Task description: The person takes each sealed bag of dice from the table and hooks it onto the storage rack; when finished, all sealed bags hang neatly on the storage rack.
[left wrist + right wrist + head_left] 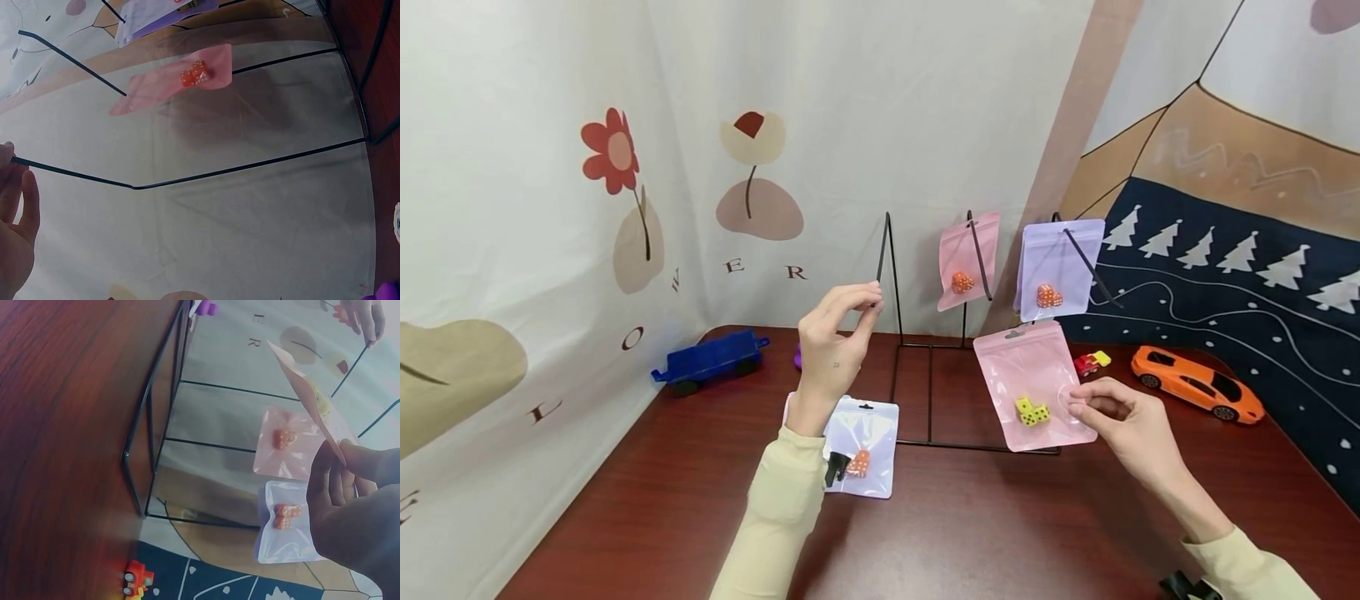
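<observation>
Counter [970, 533] bears rack [929, 396]; left hand [838, 333] pinches hook [75, 174], likely steadying it; right hand [1123, 421] pinches bag [1022, 375] low, leaving hole [1019, 334] free.

Curtained tabletop corner, printed cloth walls [880, 100], wood-grain table [985, 525], wire hook rack [930, 400], orange toy car [1198, 385]

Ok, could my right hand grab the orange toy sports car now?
Probably not yet: the right hand pinches a pink zip bag, though the way to the orange toy sports car looks free.
</observation>
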### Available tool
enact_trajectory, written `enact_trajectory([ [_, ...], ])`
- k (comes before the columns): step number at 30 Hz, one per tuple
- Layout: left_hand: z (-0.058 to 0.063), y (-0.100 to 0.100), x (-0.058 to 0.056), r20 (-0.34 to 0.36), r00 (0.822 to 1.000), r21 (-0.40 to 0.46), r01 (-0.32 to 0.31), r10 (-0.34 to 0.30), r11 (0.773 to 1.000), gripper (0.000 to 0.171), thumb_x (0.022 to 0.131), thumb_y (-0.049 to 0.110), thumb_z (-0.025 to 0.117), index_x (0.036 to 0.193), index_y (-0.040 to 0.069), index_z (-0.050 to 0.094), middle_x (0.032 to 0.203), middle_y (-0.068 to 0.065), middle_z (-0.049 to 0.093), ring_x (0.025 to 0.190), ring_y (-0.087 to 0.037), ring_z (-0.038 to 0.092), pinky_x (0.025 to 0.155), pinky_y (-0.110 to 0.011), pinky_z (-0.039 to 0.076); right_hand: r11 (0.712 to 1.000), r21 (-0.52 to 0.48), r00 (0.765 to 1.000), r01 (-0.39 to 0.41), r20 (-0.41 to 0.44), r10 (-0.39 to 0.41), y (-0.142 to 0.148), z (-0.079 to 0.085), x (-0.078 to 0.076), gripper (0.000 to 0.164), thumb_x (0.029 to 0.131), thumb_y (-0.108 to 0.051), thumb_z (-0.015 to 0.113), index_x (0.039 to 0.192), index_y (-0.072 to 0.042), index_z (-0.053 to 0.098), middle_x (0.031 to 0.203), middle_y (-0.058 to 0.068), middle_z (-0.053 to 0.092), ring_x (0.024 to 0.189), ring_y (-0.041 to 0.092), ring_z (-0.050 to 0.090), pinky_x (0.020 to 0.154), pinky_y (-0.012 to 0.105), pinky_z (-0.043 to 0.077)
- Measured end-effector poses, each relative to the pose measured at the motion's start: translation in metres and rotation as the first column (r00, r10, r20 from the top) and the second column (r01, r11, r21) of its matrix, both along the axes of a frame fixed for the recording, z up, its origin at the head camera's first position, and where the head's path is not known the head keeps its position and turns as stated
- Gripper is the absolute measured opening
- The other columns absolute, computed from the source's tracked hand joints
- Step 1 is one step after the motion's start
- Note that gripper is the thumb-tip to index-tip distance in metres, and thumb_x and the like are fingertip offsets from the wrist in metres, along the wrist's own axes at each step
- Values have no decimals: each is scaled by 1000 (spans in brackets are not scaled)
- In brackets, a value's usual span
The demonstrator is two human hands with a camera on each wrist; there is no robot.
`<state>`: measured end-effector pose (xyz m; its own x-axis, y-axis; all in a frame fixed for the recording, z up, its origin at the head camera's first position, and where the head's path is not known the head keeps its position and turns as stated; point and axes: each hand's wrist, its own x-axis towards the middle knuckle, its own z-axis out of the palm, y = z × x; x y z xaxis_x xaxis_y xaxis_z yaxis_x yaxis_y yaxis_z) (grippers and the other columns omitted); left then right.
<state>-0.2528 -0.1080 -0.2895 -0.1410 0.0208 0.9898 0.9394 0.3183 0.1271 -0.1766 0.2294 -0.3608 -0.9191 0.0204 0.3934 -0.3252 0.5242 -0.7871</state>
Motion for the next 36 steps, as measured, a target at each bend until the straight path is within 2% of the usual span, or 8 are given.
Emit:
enact_trajectory([
  [6, 1, 1, 2, 13, 1000, -2, -5, 5, 1000, 14, 73, -5, 67, 84, 2, 65, 92, -7, 63, 82, -16, 60, 67, -25, 48, 1000, -19, 999, -12, -42, 11, -2, 4, 4, 19, 76, -18, 69, 93, -13, 64, 79, 3, 64, 63, 11, 56, 47, 19, 44],
  [13, 1, 0, 2, 12, 1000, -4, -7, 7, 1000, 15, 71, -6, 67, 84, 1, 65, 91, -8, 64, 81, -16, 60, 66, -25, 47, 995, -66, 992, -70, -112, 62, -11, 12, 8, 21, 74, -10, 69, 94, -7, 64, 81, 4, 64, 66, 14, 58, 53, 18, 48],
  [23, 1, 1, 0, -2, 1000, 3, 6, -6, 1000, 16, 69, -10, 68, 83, -2, 64, 88, -13, 63, 81, -18, 60, 65, -25, 47, 992, -107, 988, -67, -148, 51, -19, 22, 13, 23, 73, -5, 69, 96, -5, 64, 83, 4, 64, 68, 13, 59, 54, 18, 48],
  [29, 2, 2, 1, 14, 1000, 4, 1, -1, 1000, 19, 69, -10, 68, 84, 1, 65, 90, -10, 64, 81, -16, 60, 66, -25, 47, 983, -157, 981, -96, -181, 67, -25, 26, 14, 24, 72, 0, 69, 95, -1, 63, 85, 5, 64, 73, 11, 61, 57, 16, 49],
  [36, 1, 2, 2, 24, 1000, 6, 1, -2, 1000, 17, 70, -8, 67, 84, 1, 65, 91, -9, 64, 80, -16, 59, 66, -25, 47, 975, -187, 976, -124, -199, 86, -31, 30, 14, 26, 72, 3, 68, 97, 1, 62, 85, 7, 62, 72, 12, 60, 54, 15, 46],
])
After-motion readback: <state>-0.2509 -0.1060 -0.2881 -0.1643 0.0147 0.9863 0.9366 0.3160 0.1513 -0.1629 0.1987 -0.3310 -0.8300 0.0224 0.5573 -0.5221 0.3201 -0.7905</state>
